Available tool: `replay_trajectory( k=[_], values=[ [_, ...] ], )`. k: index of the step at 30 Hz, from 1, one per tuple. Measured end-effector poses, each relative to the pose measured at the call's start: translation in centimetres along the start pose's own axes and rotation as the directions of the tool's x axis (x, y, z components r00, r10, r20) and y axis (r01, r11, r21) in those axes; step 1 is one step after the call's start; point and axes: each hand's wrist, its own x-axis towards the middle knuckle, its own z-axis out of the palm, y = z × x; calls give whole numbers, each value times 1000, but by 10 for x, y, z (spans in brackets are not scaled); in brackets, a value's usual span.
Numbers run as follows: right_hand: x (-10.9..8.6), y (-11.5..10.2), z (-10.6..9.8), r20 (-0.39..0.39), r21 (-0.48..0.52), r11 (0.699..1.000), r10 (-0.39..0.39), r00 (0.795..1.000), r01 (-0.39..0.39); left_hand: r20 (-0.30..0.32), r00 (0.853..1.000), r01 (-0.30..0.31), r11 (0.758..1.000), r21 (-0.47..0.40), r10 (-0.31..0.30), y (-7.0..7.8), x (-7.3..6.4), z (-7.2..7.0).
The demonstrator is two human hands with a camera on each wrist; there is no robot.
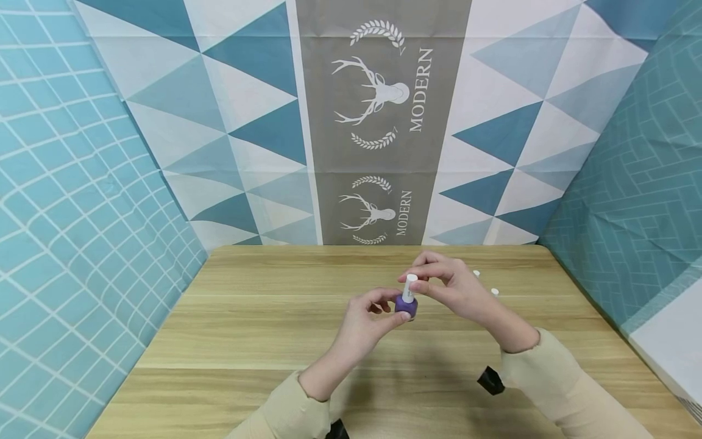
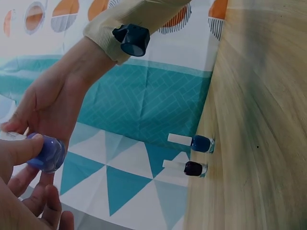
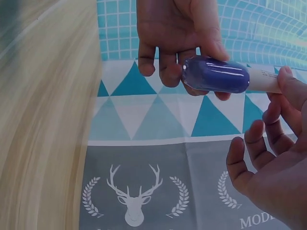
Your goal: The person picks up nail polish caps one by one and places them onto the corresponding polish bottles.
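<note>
A nail polish bottle [image 1: 406, 306] with purple polish and a white cap [image 1: 409, 288] is held up above the wooden table. My left hand [image 1: 364, 318] pinches its glass body between thumb and fingers. From the other side, my right hand [image 1: 452, 285] grips the white cap with thumb and fingertips. In the right wrist view the cap sits against the neck of the purple bottle [image 3: 216, 75], and the remaining fingers of the right hand are loosely bent beneath it. The left wrist view shows the bottle's rounded base [image 2: 52, 154] between the hands.
Two more nail polish bottles stand upright on the table behind my right hand, one blue [image 2: 202, 143] and one dark [image 2: 194, 168], both white-capped. Patterned cloths [image 1: 258, 122] hang behind and beside the wooden table [image 1: 247, 341]. A white surface [image 1: 671, 338] lies at the right edge.
</note>
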Motion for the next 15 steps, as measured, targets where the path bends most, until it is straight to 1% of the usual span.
replay_trajectory(
  k=[4, 7, 11, 15],
  values=[
    [-3, 0, -4, 4, 10, 1000, -15, 1000, 15, 46, 998, -35, 998, -43, 37, -1, 1, -5],
    [-6, 2, -8, -10, -3, 1000, -25, 1000, 25, 67, 996, -52, 997, -54, 55, -1, 1, -11],
    [-12, 6, -13, -34, -33, 999, -18, 999, 17, 71, 994, -80, 997, -19, 82, 0, 0, -19],
    [-19, 11, -19, -55, -50, 999, -1, 998, -2, 55, 993, -109, 994, 26, 107, -2, -1, -26]
  ],
)
